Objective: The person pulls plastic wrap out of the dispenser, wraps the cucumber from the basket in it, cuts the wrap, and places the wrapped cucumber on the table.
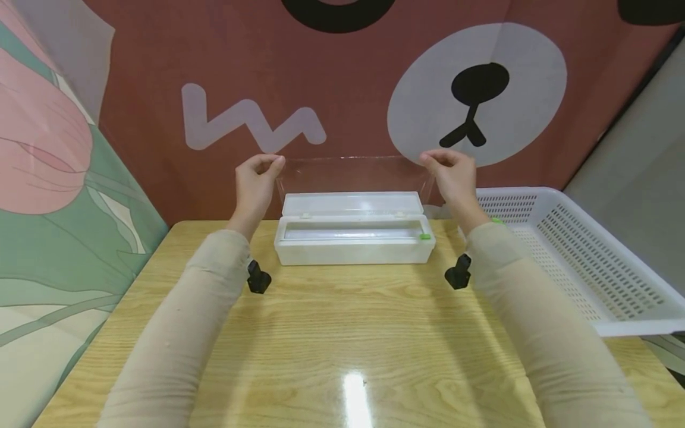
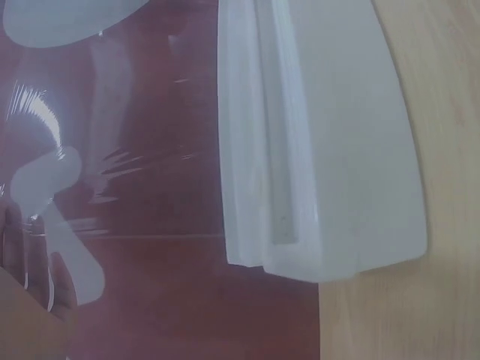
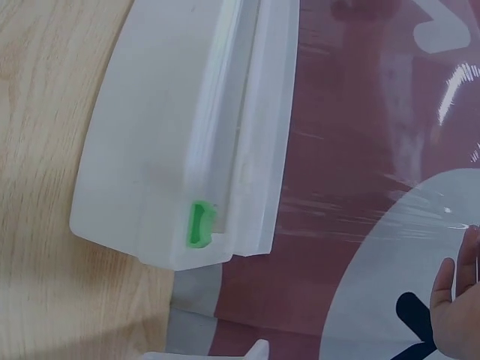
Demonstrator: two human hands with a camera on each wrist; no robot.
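A white cling film dispenser [image 1: 353, 254] stands at the table's far side, its lid [image 1: 350, 204] tipped back. Clear cling film [image 1: 353, 172] rises from it as a stretched, upright sheet. My left hand [image 1: 255, 185] pinches the film's upper left corner between thumb and fingers. At the upper right corner, my right hand [image 1: 455, 183] pinches the film the same way. A green slide cutter [image 3: 200, 224] sits at the dispenser's right end. In the left wrist view, creases and glare show on the film [image 2: 150, 165] beside the hand. The film roll inside is not clearly visible.
To the right, a white perforated basket [image 1: 615, 328] stands beside my right forearm, with a small green thing partly hidden in it. A wall covering with a bear print [image 1: 342, 71] hangs right behind the wooden table [image 1: 342, 333].
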